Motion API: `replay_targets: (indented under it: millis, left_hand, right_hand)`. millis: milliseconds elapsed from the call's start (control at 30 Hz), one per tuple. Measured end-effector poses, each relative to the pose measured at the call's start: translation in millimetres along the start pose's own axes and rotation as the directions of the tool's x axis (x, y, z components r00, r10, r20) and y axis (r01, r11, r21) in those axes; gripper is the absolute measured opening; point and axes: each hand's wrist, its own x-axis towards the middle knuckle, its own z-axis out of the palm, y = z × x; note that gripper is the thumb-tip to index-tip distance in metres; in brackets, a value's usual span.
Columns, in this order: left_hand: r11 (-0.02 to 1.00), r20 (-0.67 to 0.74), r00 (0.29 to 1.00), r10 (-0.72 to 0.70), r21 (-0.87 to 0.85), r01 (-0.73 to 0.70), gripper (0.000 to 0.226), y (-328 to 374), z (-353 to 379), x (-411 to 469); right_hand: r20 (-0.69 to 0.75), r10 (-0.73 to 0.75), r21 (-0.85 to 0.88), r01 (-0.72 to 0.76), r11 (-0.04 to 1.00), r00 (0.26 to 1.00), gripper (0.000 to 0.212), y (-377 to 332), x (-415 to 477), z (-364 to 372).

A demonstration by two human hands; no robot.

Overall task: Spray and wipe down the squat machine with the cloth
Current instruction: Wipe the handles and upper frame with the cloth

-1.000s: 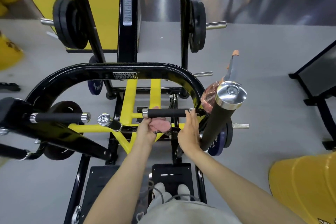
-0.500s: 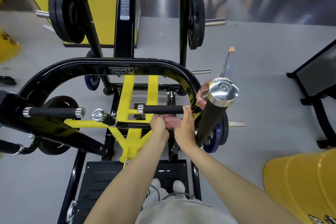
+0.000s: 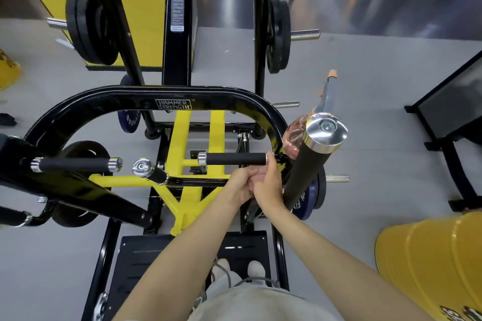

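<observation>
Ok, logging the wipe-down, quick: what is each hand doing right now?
Left hand: fingers curled round the pink cloth.
Right hand: against the cloth; grip cannot be told.

Narrow gap between grip bar (image 3: 233, 159) and yellow crossbar (image 3: 117, 179); padded post (image 3: 302, 177) close right.

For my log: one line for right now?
left hand: grips cloth | right hand: at cloth, grip hidden | place: under black handle
</observation>
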Motion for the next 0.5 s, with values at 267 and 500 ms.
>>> replay_targets:
  millis: [267, 500]
  left_hand:
    - [0.99, -0.076, 0.997, 0.033, -0.135, -0.043, 0.032, 16, -19, -16]
    - [0.991, -0.267, 0.961, 0.071, -0.089, -0.098, 0.016, 34, -55, -30]
  right_hand:
    - [0.082, -0.123, -0.418, 0.146, 0.897, 0.989, 0.081, 30, 10, 13]
    - [0.209, -0.182, -0.541, 0.269, 0.797, 0.961, 0.078, 38, 6, 14]
